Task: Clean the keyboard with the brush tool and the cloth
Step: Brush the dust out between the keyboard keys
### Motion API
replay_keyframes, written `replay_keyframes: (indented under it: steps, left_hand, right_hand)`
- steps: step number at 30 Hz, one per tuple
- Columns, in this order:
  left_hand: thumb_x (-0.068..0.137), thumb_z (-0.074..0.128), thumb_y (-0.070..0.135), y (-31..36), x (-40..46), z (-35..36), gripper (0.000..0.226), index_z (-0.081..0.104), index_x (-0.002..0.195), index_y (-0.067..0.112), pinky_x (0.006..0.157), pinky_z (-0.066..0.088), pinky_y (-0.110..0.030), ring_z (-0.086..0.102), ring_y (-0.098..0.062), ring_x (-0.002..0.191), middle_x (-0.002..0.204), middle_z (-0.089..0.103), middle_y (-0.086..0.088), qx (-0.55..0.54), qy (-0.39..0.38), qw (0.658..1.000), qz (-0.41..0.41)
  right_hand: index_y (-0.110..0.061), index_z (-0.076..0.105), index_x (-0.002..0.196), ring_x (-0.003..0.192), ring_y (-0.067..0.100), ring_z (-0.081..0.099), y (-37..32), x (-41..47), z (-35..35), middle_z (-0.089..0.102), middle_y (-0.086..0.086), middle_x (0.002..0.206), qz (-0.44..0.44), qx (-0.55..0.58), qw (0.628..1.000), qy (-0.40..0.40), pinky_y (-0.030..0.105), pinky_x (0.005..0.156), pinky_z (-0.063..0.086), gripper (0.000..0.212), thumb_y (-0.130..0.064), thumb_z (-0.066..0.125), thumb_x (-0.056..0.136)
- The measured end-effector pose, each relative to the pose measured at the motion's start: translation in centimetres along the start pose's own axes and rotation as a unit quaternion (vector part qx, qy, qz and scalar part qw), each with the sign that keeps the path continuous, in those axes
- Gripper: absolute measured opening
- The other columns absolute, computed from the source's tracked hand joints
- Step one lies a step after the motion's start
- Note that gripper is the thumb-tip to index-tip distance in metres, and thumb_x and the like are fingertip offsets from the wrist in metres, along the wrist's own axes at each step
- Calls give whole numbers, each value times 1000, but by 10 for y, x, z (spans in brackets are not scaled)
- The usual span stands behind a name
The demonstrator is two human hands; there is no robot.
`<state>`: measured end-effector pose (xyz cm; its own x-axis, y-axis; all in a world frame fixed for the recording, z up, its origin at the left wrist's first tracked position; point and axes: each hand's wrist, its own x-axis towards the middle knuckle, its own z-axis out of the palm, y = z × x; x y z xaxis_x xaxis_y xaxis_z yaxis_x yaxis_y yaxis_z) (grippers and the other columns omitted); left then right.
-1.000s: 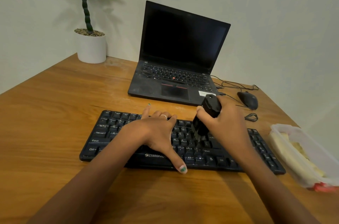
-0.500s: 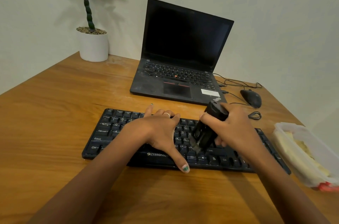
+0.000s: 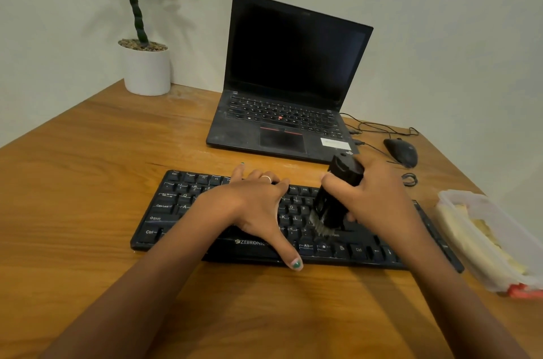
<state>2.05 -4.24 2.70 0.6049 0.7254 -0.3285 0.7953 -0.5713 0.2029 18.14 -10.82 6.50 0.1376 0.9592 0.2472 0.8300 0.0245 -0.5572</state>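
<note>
The desk (image 3: 88, 182) fills most of what I see, bare wood running from the wall down to me. At its far side stands the laptop (image 3: 291, 79), lid open, screen dark, its base facing me just beyond the keyboard (image 3: 176, 206). The keyboard lies flat across the middle of the desk, black, its long edge toward me, and both my forearms come in over its near edge. In the far left corner sits the plant (image 3: 145, 65) in a white pot, well apart from everything else. At the right edge of the desk a clear tub (image 3: 470, 211) lies near the keyboard's right end, with something pale yellow inside that I cannot make out and a bit of red at its near corner. My left hand (image 3: 252, 206) rests flat on the keys left of centre, fingers straight and spread toward the laptop, thumb stretched down over the near edge, holding nothing. My right hand (image 3: 379, 200) is curled round the brush (image 3: 338, 197), gripping its black body from the right side with the thumb on the near face. The brush stands tilted, top leaning away toward the laptop, its pale bristles touching the keys right of centre, just beside my left hand. The mouse (image 3: 401, 151) lies right of the laptop, past my right hand, with thin cables (image 3: 376, 126) trailing behind it.
</note>
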Motion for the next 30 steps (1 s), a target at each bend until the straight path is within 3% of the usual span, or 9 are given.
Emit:
replay_keyframes:
  steps: [2,7,12,15,17,20,22,26,30]
  left_hand:
    - [58,68,79,0,0,0,134,-5,155,22,116,-16,-53,-6,-22,149,162,2,-1,-2,1,1000,-1]
    - [59,69,78,0,0,0,134,-6,155,22,116,-15,-53,-7,-23,149,163,0,-1,0,0,1000,-2]
    - [60,69,77,1,-1,0,133,-5,155,22,116,-15,-53,-7,-22,149,163,0,-1,0,-2,1000,-1]
    - [60,69,77,1,-1,-1,132,-5,155,22,116,-15,-53,-7,-22,149,163,1,-1,1,-1,1000,0]
    - [60,68,77,1,0,-1,132,-6,155,22,116,-16,-53,-7,-22,149,163,1,-1,1,-1,1000,0]
    - [59,68,79,0,0,0,133,-5,155,23,116,-16,-53,-6,-22,149,162,3,-1,2,0,1000,-1]
    - [59,68,79,0,0,0,133,-5,155,23,115,-17,-53,-6,-22,149,163,2,-1,0,-1,1000,-1]
    - [60,68,77,0,-1,-1,132,-6,155,23,115,-17,-53,-7,-22,149,163,1,-2,1,-3,1000,0]
    - [59,68,78,0,0,0,133,-6,155,23,116,-16,-53,-7,-23,149,163,1,-2,2,-2,1000,-1]
  right_hand:
    - [-19,54,75,53,9,58,-1,-6,7,61,-1,64,-38,-3,999,32,28,48,50,19,-36,62,82]
    - [-19,56,82,40,5,56,0,-7,-14,64,1,64,26,46,993,-109,16,40,43,18,-35,64,83]
    - [-24,53,76,61,12,62,4,-11,8,62,0,71,-18,45,998,44,35,56,55,17,-35,64,82]
    - [-16,58,81,48,6,58,-3,-12,-7,64,2,67,7,38,997,-71,22,43,49,19,-33,65,82]
    - [-16,59,85,46,9,60,-5,-9,-15,66,3,68,16,33,993,-115,23,43,50,20,-35,64,82]
    - [-19,58,83,61,11,61,-4,-12,-2,63,-2,70,-34,2,999,-1,33,56,55,20,-39,63,80]
    - [-19,58,82,63,12,61,-4,-18,5,62,-1,70,-45,11,999,17,36,56,54,21,-40,62,79]
    - [-16,59,84,47,10,59,-5,-12,-18,66,3,69,-6,10,995,-103,20,42,48,20,-35,64,81]
    - [-18,57,82,45,0,57,-1,-17,-10,64,0,67,-18,57,996,-61,11,39,41,16,-33,64,82]
